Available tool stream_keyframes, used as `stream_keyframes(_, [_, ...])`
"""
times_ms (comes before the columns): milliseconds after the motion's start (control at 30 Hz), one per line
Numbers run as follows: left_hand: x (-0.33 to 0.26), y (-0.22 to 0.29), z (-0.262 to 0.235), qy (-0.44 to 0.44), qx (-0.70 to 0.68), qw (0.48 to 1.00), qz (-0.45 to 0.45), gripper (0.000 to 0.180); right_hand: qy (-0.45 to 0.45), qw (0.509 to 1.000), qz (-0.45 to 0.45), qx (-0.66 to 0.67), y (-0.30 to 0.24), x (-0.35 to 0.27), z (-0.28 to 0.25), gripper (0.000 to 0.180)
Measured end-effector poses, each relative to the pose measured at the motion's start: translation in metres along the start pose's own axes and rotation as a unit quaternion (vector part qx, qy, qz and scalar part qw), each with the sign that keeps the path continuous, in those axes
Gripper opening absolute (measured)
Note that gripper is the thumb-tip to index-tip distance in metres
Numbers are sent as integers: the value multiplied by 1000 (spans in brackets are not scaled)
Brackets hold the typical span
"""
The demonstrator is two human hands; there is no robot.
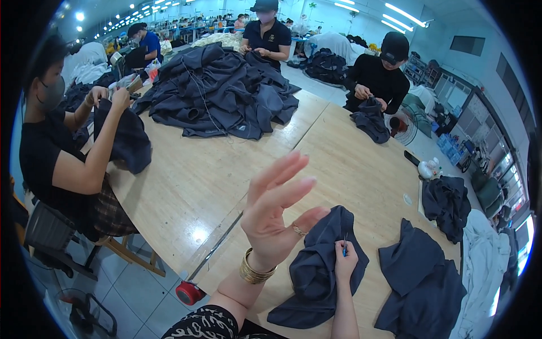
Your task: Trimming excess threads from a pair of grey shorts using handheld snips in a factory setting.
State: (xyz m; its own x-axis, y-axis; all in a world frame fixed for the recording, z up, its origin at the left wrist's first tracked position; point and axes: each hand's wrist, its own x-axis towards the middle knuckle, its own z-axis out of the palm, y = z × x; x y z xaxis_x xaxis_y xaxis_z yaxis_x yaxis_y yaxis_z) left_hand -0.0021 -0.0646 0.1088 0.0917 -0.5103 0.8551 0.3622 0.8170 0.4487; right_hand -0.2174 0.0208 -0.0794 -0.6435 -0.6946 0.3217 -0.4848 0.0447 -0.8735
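Note:
My left hand (272,212) is raised above the table, its fingers apart and nothing in them. A gold bangle circles the wrist and a ring sits on one finger. Lower right of it, my right hand (345,264) is closed on small blue-handled thread snips (345,250), their thin metal tip pointing away from me. That hand rests on a dark navy garment (316,265), which lies crumpled on the table in front of me. Part of the snips is hidden by my fingers.
The wooden table (220,164) carries a large heap of dark garments (214,90) at the far side. More dark cloth (420,282) lies at my right. A red round object (189,292) is at the near edge. Co-workers at left, far side and far right handle dark cloth.

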Motion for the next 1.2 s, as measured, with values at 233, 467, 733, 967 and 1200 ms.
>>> stream_keyframes(233, [5, -6, -4, 120, -60, 991, -3, 75, -4, 1000, 11, 0, -3, 0, 1, 13])
stream_keyframes(467, [7, 0, -11, 41, -29, 998, -49, 89, -5, 1000, 10, -5, -5, -1, 1, 14])
stream_keyframes(733, [11, 1, -6, 20, -127, 984, -120, 97, -2, 1000, 9, -1, -2, 1, 0, 15])
stream_keyframes(967, [10, 7, -10, -13, -173, 970, -172, 91, -7, 1000, -4, -3, 2, 0, 4, 15])
stream_keyframes(1200, [8, 5, -9, -14, -186, 964, -189, 83, -3, 1000, 22, -8, -3, -1, -2, 15])
